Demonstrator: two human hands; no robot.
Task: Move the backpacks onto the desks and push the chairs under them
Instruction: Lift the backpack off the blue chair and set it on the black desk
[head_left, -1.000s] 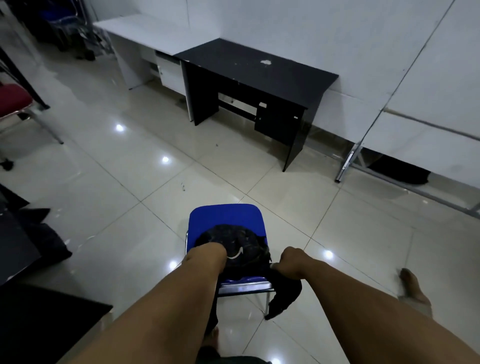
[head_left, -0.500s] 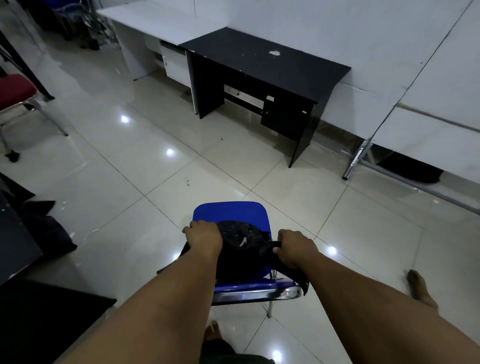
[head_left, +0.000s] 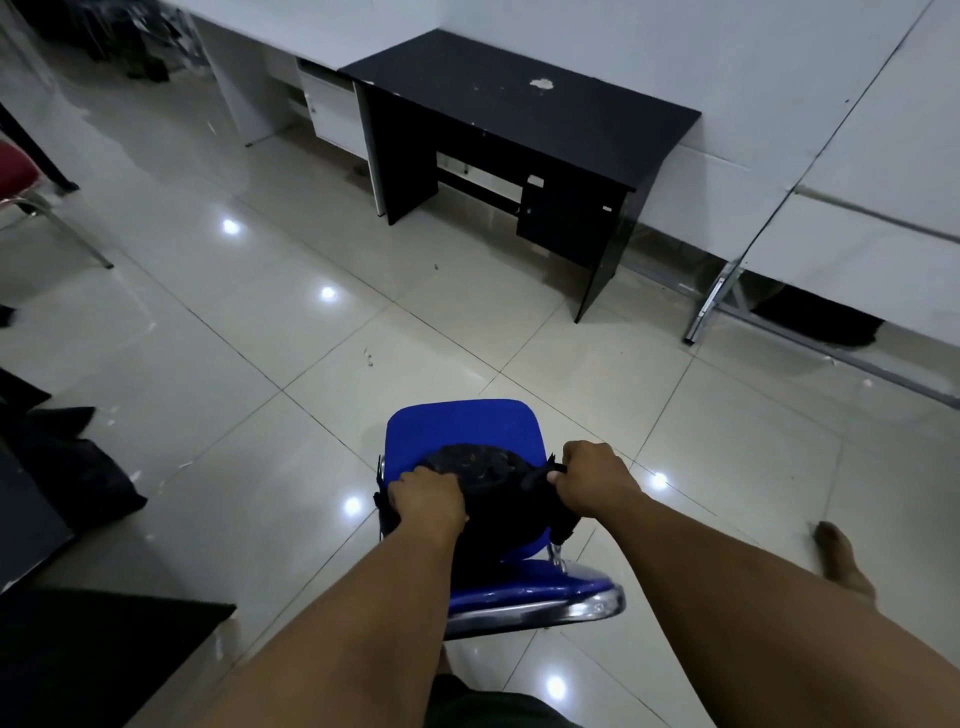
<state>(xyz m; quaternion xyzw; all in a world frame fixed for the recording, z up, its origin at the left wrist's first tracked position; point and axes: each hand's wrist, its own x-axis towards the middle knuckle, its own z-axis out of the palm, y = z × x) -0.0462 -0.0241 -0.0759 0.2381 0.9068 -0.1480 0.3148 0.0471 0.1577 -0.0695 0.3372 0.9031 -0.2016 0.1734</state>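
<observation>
I see backpack on blue chair, mid-floor, well short of black desk | left hand clenched on backpack's left side | right hand clenched on its strap, hands apart | bare foot right

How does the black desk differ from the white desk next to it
The black desk is dark with a pale chipped patch on top; the white desk is pale throughout. The black desk shows in full, the white desk runs out of frame. Both stand against the wall, side by side, nothing visible on them.
</observation>
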